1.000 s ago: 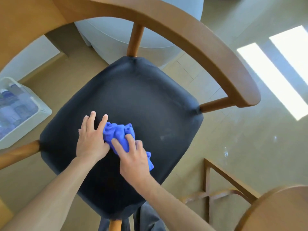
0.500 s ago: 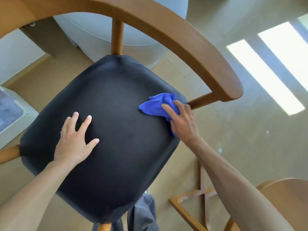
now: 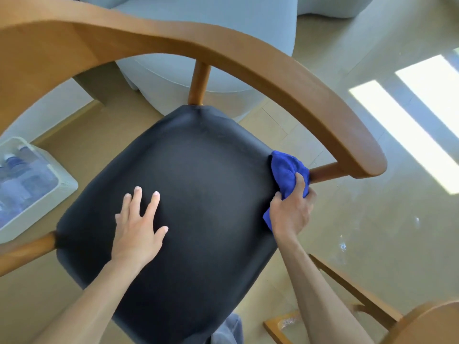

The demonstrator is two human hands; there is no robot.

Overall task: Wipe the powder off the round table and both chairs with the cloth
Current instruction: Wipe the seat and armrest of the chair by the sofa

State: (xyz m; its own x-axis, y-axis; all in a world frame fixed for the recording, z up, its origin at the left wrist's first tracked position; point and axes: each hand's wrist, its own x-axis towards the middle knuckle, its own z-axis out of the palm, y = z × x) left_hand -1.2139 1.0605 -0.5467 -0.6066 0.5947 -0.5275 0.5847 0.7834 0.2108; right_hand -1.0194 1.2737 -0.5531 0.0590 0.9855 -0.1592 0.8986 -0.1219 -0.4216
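We observe the left hand flat on the black seat of the chair, fingers spread and straight. The right hand grips the bunched blue cloth at the seat's right corner, touching the wooden arm support. White specks lie on the floor.

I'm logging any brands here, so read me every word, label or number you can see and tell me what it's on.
None can be read.
Bottles in the white bin: their labels are too blurred to read.
Blue cloth, black chair seat and wooden armrest: no text shows.
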